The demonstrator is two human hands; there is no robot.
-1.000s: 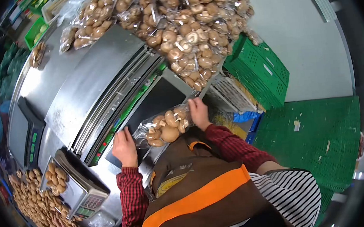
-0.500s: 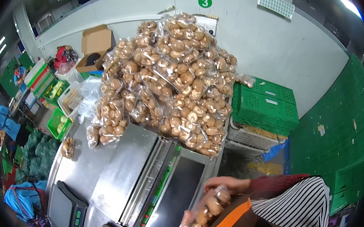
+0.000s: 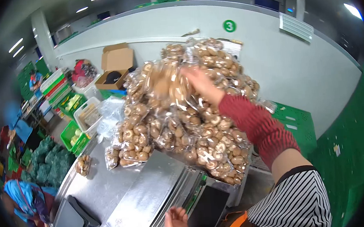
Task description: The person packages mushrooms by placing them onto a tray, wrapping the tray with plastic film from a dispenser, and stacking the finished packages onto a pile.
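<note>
A big heap of clear plastic bags of brown mushrooms [image 3: 226, 153] covers the far end of the steel worktable. My right hand [image 3: 199, 82] reaches over the top of this heap, gripping a bag of mushrooms [image 3: 166, 86] at its right side; both are smeared by motion. Low in the view, my left hand [image 3: 177, 226] is empty, its fingers loosely bent and apart. It hovers by the wrapping machine's metal rails and dark plate [image 3: 208, 210].
A digital scale [image 3: 75, 224] sits at the table's left, with one bag of mushrooms [image 3: 83, 165] behind it. Green crates [image 3: 295, 123] are stacked right of the heap. A co-worker in blue [image 3: 25, 200] is at the left edge. An open cardboard box [image 3: 116, 58] stands at the back.
My right hand has gone from near my body up to the heap with a bag of mushrooms. My left hand has let go of that bag. The view has tilted upward.
</note>
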